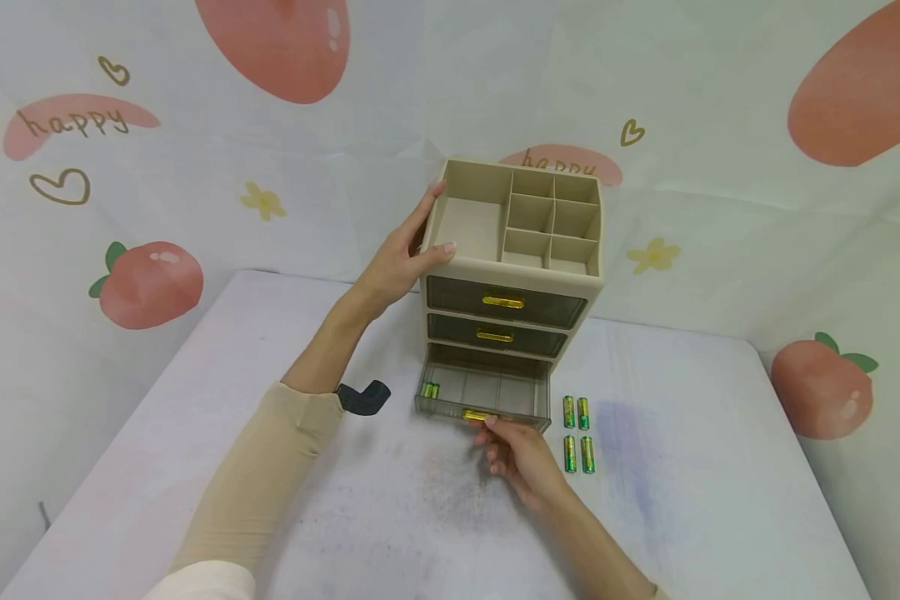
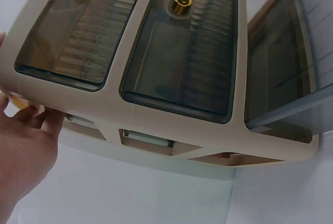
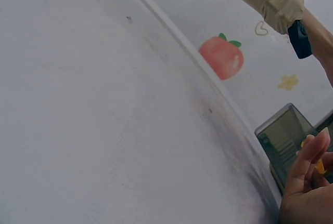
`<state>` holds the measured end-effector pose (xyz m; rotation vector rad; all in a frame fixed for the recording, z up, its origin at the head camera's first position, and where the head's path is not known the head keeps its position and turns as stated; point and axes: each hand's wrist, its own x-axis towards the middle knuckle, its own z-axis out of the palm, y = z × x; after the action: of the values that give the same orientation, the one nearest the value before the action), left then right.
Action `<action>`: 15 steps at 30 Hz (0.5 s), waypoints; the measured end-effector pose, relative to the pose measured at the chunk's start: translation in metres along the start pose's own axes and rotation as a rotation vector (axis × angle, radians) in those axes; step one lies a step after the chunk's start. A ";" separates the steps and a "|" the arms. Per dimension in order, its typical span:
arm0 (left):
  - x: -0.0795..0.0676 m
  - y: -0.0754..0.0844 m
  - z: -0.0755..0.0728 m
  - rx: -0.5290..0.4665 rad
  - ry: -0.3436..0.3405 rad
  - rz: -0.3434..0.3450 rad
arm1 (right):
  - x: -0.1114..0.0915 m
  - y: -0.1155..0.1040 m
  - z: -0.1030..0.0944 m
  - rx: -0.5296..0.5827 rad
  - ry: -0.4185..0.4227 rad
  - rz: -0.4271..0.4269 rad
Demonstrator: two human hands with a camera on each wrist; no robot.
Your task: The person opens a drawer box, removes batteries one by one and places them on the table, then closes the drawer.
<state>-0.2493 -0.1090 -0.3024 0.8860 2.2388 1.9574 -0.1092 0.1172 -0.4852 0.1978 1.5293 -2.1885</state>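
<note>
A beige drawer organizer [image 1: 512, 268] stands on the table, its bottom drawer [image 1: 521, 400] pulled out. My left hand [image 1: 396, 262] holds the organizer's upper left corner, thumb over the front rim and fingers along the side. In the left wrist view that hand [image 2: 26, 148] is at the side wall, some fingertips hidden. My right hand [image 1: 525, 462] pinches the gold handle [image 1: 477, 415] of the bottom drawer. The right wrist view shows this hand [image 3: 312, 182] at the smoky clear drawer front [image 3: 285, 130]. Green and gold batteries [image 1: 431, 390] lie in the drawer's left compartment.
Several more green and gold batteries [image 1: 577, 433] lie in two rows on the table [image 1: 690, 467], right of the drawer. Two upper drawers [image 1: 506, 302] are closed. The organizer's top has open compartments [image 1: 472, 225]. A patterned cloth [image 1: 390, 108] hangs behind.
</note>
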 end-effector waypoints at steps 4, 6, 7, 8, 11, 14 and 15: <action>0.000 0.000 0.000 0.001 0.001 -0.003 | -0.004 0.003 0.000 0.000 0.007 0.009; 0.000 0.000 0.000 -0.004 0.000 -0.002 | -0.006 0.003 0.000 -0.004 0.011 0.014; 0.000 0.000 0.000 -0.005 -0.001 -0.002 | -0.006 0.004 0.000 -0.009 0.010 0.015; 0.000 0.000 0.000 -0.007 -0.002 0.000 | -0.007 0.004 0.000 -0.012 0.009 0.016; -0.001 0.000 -0.001 -0.011 -0.003 0.003 | -0.009 0.005 0.000 -0.017 0.003 0.019; 0.000 0.000 0.000 -0.012 -0.004 0.003 | -0.012 0.006 0.001 -0.014 0.003 0.023; 0.000 0.000 0.000 -0.012 -0.004 0.004 | -0.012 0.006 0.001 -0.012 0.003 0.024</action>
<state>-0.2491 -0.1092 -0.3025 0.8930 2.2228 1.9661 -0.0953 0.1183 -0.4857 0.2145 1.5331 -2.1609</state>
